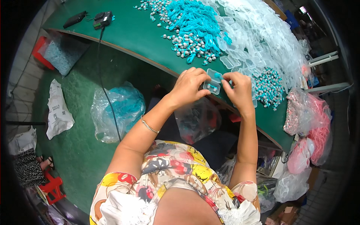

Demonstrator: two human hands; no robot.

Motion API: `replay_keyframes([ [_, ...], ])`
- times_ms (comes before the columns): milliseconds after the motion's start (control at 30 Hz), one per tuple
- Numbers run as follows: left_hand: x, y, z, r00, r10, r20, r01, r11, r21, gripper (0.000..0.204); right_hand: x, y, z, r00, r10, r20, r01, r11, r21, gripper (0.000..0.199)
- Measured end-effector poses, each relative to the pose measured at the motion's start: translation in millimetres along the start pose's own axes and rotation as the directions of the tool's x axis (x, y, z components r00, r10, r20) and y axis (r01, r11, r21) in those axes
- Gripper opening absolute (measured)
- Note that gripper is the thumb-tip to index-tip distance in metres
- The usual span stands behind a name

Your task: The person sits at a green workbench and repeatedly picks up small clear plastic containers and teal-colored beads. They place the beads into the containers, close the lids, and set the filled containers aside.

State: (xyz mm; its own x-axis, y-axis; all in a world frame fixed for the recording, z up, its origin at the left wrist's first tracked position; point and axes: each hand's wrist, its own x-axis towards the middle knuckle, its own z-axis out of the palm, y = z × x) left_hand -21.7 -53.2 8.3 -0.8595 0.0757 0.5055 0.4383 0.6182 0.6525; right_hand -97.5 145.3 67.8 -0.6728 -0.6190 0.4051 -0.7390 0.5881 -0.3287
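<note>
Clear plastic hinged case [212,82], lid raised, sits at the near edge of the green table [142,33], pinched by left hand [190,86] and right hand [237,90]. Judgement: seat the teal piece flat before closing the lid.

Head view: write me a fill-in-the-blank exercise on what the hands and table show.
1. Both hands hold a small clear plastic ____ over the table edge.
2. The left hand wears a thin ____ on its wrist.
3. The cord pile on the table is coloured ____.
4. The table's surface is coloured ____.

Missing words: case; bracelet; turquoise; green
</note>
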Motion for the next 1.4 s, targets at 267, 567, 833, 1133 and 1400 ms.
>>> replay_keyframes([
  [267,3,5,-1,0.998,-0.058,-0.012,0.058,0.998,-0.019,0.042,-5,-15,14,0.985,-0.161,0.062,0.171,0.959,-0.227,0.006],
  [567,0,-1,2,1.0,0.005,-0.031,-0.004,1.0,0.017,0.037,-2,-7,10,0.988,-0.146,0.044,0.151,0.978,-0.143,0.012],
  [833,-1,3,2,0.999,-0.031,-0.031,0.031,0.999,0.011,0.047,7,19,26,0.999,0.031,0.031,-0.03,0.999,-0.035,0.022],
  [1133,-2,4,5,0.996,0.067,-0.059,-0.062,0.994,0.091,0.037,-23,-10,6,0.972,-0.235,0.01,0.235,0.971,0.049,0.033],
  [1400,-11,14,11,0.987,0.155,-0.03,-0.156,0.987,-0.042,0.02,-53,-15,15,0.988,-0.155,-0.027,0.157,0.981,0.117,0.024],
])
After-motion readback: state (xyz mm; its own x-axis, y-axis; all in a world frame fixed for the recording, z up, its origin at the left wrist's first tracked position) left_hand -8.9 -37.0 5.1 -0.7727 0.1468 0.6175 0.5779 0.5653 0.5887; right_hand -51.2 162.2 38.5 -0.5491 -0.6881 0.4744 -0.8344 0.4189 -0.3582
